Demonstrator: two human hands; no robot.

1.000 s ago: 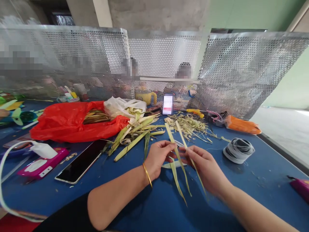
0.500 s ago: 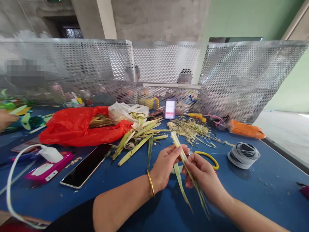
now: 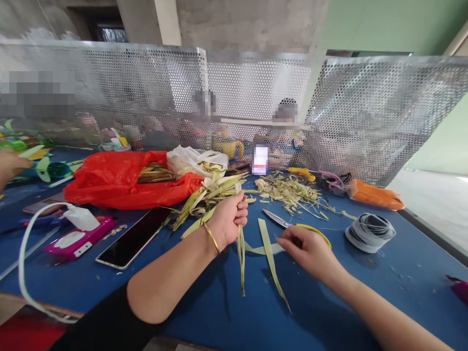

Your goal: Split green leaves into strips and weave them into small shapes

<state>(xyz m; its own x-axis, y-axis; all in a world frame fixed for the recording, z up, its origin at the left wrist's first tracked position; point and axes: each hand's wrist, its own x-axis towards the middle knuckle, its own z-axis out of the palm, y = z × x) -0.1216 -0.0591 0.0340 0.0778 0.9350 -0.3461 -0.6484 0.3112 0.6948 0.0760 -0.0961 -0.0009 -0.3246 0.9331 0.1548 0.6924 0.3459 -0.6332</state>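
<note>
My left hand (image 3: 231, 217) is closed around a bundle of pale green leaf strips (image 3: 241, 261), their narrow ends hanging below the fist and a light tip showing above it. My right hand (image 3: 310, 248) is pinched near the scissors (image 3: 280, 219), which lie with blades to the left and a yellow handle partly behind the hand. A fine pale line shows by its fingertips, too small to name. Between the hands a flat leaf strip (image 3: 269, 263) lies on the blue table (image 3: 204, 312), crossing a paler curved strip (image 3: 254, 249).
Leaf scraps (image 3: 292, 192) and a phone with a lit screen (image 3: 260, 158) are ahead. A spool of thread (image 3: 370, 233) stands right. On the left are a red bag (image 3: 109, 183), dark phone (image 3: 131, 239) and power strip (image 3: 80, 239). A co-worker's hand (image 3: 12, 165) shows far left.
My hands have moved apart. The left, keeping the leaf strips, has gone left and up; the right has let go of them and moved right beside the scissors. The view has shifted slightly.
</note>
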